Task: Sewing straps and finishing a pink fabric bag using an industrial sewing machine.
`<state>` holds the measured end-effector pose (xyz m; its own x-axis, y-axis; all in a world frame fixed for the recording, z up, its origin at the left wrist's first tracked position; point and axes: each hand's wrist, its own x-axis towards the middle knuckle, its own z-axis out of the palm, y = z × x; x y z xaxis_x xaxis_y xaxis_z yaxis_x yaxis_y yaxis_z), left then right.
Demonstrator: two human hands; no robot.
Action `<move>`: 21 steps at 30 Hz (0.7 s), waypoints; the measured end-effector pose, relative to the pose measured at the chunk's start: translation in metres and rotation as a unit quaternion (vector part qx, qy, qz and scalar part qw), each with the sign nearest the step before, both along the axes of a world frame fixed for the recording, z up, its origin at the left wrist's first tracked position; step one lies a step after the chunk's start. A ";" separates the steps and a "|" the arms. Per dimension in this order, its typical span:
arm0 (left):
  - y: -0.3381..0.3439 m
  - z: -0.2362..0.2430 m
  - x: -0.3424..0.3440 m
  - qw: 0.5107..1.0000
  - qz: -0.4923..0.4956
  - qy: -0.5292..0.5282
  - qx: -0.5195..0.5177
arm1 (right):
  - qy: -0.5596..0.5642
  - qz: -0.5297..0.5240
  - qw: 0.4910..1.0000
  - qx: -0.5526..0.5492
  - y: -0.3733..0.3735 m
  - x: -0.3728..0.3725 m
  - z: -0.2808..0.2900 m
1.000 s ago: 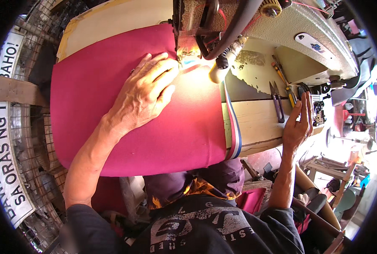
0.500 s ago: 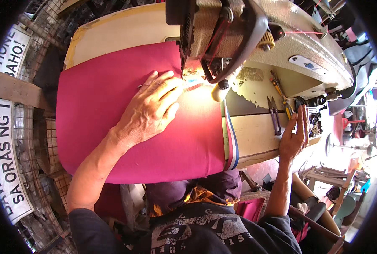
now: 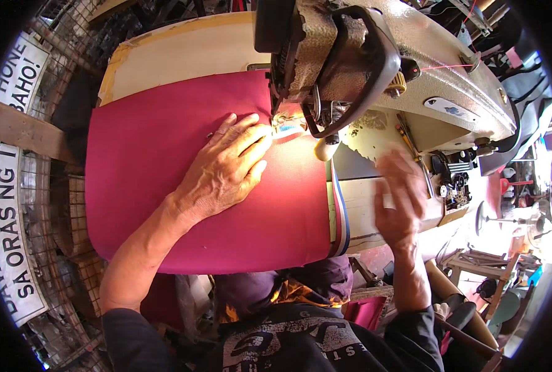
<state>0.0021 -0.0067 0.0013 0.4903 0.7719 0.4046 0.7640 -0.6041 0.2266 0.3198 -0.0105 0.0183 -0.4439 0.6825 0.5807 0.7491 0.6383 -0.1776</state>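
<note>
A large piece of magenta cloth (image 3: 152, 155) lies across the bed of the sewing machine (image 3: 301, 56). My left hand (image 3: 229, 158) rests flat on it, fingers a little apart, with the fingertips just left of the lit needle area. A striped ribbon in white, red and blue (image 3: 341, 217) runs down along the cloth's right edge. My right hand (image 3: 403, 195) is over the pale table right of the cloth, smeared by motion. Whether it holds anything cannot be made out. The thread snips seen there earlier are not visible now.
A yellow-handled screwdriver (image 3: 417, 152) lies under the machine arm. Small black metal parts (image 3: 455, 180) sit at the table's right end. A white-tipped lever (image 3: 327, 149) hangs beside the needle area. Wire mesh with printed signs (image 3: 16, 229) stands at the left.
My right hand has moved left from beside the black parts to where the snips lay. The cloth has shifted slightly right and down in the picture; my left hand stays on it.
</note>
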 end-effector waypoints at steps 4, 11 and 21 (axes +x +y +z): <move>0.001 -0.002 -0.001 1.000 -0.001 -0.004 -0.011 | -0.061 0.196 0.978 -0.044 0.040 -0.059 -0.002; 0.002 0.002 0.001 1.000 -0.001 0.001 -0.012 | -0.091 0.262 0.960 -0.033 0.070 -0.077 -0.017; 0.008 0.010 -0.021 0.996 -0.037 -0.023 -0.082 | -0.085 0.271 0.958 -0.042 0.069 -0.077 -0.016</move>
<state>-0.0191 0.0011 0.0114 0.5316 0.7919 0.3005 0.7054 -0.6103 0.3605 0.2430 0.0586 0.0027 -0.8290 0.3671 0.4220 0.3350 0.9300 -0.1511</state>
